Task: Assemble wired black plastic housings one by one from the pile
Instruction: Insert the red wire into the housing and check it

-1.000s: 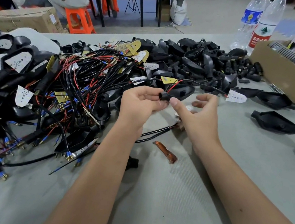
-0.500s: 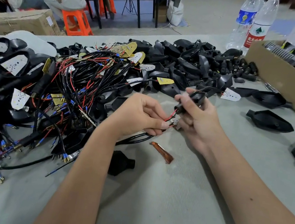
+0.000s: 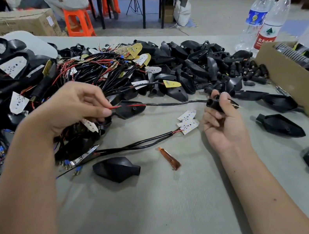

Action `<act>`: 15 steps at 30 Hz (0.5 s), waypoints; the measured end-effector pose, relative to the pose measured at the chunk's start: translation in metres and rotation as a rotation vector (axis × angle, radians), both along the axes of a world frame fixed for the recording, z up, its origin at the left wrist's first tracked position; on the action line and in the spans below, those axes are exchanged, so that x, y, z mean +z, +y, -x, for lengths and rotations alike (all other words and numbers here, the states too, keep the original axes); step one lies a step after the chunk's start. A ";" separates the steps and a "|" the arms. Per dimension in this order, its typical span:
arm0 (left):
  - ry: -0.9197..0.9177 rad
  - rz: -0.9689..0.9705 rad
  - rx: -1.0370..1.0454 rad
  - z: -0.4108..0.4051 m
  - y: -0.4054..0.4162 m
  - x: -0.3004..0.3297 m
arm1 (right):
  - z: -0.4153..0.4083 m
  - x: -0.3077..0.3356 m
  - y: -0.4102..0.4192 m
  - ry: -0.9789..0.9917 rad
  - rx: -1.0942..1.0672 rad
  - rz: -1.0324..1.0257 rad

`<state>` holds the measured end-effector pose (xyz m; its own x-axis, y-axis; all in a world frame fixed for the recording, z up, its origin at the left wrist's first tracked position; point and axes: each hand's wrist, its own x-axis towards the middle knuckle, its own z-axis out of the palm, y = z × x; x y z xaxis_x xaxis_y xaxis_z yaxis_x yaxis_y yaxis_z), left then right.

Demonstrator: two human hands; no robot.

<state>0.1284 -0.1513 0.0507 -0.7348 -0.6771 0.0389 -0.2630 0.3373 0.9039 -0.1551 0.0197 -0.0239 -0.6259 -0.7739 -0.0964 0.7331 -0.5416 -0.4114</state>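
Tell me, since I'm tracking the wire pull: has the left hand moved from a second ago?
Yes. The left hand has drawn leftward, away from the right hand and over the wire pile, judged against the orange strip.

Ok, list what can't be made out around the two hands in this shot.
Head view only:
- Right hand: the black connector is mostly covered by thumb and fingers.
- Left hand: the red wire end vanishes under the fingertips.
- Wire pile: cut off by the left edge.
- Cardboard box: contents blurred.

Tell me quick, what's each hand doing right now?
Left hand: closed, pinching the red wire at the black housing.
Right hand: closed, gripping a black connector on the cable.
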 end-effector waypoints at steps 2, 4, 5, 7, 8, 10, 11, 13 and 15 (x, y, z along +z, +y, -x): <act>0.029 0.061 0.094 -0.009 -0.007 0.001 | -0.003 -0.001 -0.001 0.053 -0.017 -0.031; 0.015 0.125 0.160 -0.014 -0.013 -0.001 | -0.007 0.000 -0.002 0.120 -0.018 -0.069; -0.017 0.156 0.183 -0.016 -0.015 -0.002 | -0.008 -0.001 -0.002 0.152 -0.014 -0.080; -0.105 0.201 0.208 -0.018 -0.016 -0.002 | -0.009 0.000 -0.001 0.218 0.001 -0.083; -0.147 0.205 0.213 -0.019 -0.016 -0.002 | -0.010 0.001 0.000 0.253 0.010 -0.079; -0.211 0.216 0.209 -0.018 -0.014 0.002 | -0.013 0.002 0.001 0.325 0.027 -0.074; -0.221 0.246 0.206 -0.015 -0.013 0.005 | -0.015 0.003 0.002 0.359 0.040 -0.075; -0.156 0.341 0.204 0.000 -0.006 0.013 | -0.019 0.004 0.002 0.423 0.086 -0.077; -0.039 0.381 0.153 0.029 0.009 0.017 | -0.022 0.005 0.001 0.481 0.150 -0.062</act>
<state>0.0998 -0.1427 0.0675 -0.6326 -0.7213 0.2819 -0.3681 0.6003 0.7100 -0.1329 0.0211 -0.0192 -0.4931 -0.8606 0.1274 0.5204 -0.4091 -0.7495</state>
